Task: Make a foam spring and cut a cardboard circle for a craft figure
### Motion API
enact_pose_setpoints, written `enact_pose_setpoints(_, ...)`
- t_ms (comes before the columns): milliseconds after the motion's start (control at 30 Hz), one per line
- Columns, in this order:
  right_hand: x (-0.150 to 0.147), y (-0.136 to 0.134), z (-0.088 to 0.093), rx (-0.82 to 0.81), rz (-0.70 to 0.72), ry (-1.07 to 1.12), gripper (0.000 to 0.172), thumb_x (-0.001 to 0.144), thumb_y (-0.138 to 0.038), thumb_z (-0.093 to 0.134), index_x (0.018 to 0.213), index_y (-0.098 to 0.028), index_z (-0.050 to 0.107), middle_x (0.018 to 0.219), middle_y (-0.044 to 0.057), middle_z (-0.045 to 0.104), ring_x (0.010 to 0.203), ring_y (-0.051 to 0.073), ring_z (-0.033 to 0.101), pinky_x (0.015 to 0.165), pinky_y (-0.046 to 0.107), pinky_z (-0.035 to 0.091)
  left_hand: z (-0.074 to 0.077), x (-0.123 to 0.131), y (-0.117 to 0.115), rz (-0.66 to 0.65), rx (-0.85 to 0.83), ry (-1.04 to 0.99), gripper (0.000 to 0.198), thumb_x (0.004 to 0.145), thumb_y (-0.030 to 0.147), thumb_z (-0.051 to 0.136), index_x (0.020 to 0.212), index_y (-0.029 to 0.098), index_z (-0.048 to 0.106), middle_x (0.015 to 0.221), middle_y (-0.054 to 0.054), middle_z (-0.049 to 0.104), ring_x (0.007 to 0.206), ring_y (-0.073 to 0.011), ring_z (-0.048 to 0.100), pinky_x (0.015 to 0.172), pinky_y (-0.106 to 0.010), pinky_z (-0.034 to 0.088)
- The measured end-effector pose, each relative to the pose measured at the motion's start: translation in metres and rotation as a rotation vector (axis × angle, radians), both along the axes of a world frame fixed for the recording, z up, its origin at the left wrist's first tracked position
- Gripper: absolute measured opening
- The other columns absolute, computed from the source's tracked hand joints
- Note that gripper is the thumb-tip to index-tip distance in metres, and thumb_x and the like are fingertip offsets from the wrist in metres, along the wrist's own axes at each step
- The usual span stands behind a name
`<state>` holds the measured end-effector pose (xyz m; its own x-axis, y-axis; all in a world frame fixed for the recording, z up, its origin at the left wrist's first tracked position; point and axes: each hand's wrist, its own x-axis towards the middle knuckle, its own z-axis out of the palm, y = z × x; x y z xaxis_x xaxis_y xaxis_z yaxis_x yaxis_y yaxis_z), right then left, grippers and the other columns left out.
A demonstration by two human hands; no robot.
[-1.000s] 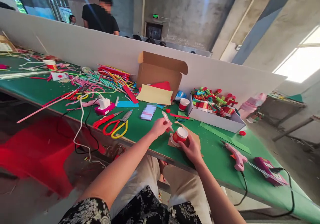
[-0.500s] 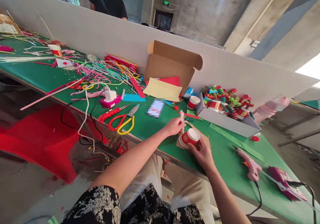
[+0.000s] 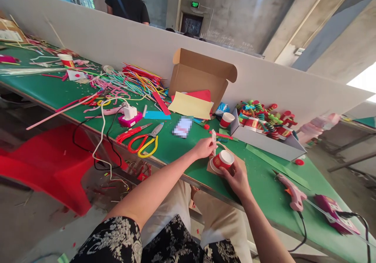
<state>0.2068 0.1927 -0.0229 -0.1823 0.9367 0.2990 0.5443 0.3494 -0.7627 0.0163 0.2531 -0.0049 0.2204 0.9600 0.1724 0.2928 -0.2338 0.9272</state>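
My right hand (image 3: 236,179) is wrapped around the side of a red and white paper cup (image 3: 220,162), which leans over a piece of brown cardboard (image 3: 241,162). A white round edge (image 3: 215,168) shows at the cup's lower left; whether it belongs to the cup I cannot tell. Just left of the cup, my left hand (image 3: 205,148) pinches a slim whitish piece (image 3: 214,137) that stands roughly upright. What exactly this piece is stays unclear. Beyond the hands lies a green coiled piece (image 3: 222,139) by a red strip.
Scissors (image 3: 147,141), a white charger (image 3: 129,112) with cables and coloured paper lie left. An open cardboard box (image 3: 202,73) stands behind. To the right are a white box (image 3: 268,145) of cup figures, a pink glue gun (image 3: 292,190) and a purple power strip (image 3: 335,214).
The cup in my right hand has shifted very slightly left. My left hand keeps its pinch on the whitish piece in nearly the same place.
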Motion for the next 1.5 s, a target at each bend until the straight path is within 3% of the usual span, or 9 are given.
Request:
enact_pose_setpoints(500,0.004,0.003,-0.007,0.017,0.03,-0.033,0.055,0.081,-0.054,0.059,0.124,-0.02,0.055,0.1,0.009,0.071,0.092,0.027,0.066,0.078,0.041,0.055,-0.008,-0.002,-0.005,0.029,-0.074,-0.141,0.011,0.087,0.018,0.053,0.076,0.017,0.051,0.064,0.001,0.066,0.053,-0.0115,0.065,0.056,-0.022,0.053)
enact_pose_setpoints(1000,-0.003,-0.001,0.004,0.029,-0.004,0.001,0.057,0.076,-0.052,0.062,0.12,-0.018,0.057,0.111,0.013,0.071,0.101,0.032,0.066,0.085,0.045,0.053,-0.012,-0.011,-0.031,0.128,-0.078,-0.189,0.008,0.088,0.018,0.052,0.08,0.018,0.053,0.066,-0.001,0.067,0.059,-0.0151,0.066,0.057,-0.026,0.056)
enact_pose_setpoints(1200,-0.008,-0.006,0.01,0.051,-0.003,-0.005,0.044,0.077,-0.048,0.06,0.111,-0.019,0.061,0.103,0.01,0.072,0.094,0.03,0.066,0.081,0.041,0.053,-0.016,-0.011,-0.044,0.191,-0.041,-0.148,0.01,0.088,0.025,0.052,0.08,0.019,0.052,0.067,-0.002,0.067,0.059,-0.0166,0.067,0.06,-0.028,0.055)
enact_pose_setpoints(1500,-0.008,-0.009,0.015,0.043,0.03,0.0,0.041,0.077,-0.04,0.061,0.111,-0.016,0.059,0.101,0.01,0.071,0.089,0.027,0.065,0.079,0.038,0.051,-0.021,-0.003,-0.067,0.343,0.068,-0.218,0.012,0.082,0.032,0.054,0.077,0.02,0.054,0.065,-0.002,0.068,0.058,-0.0176,0.067,0.058,-0.027,0.055)
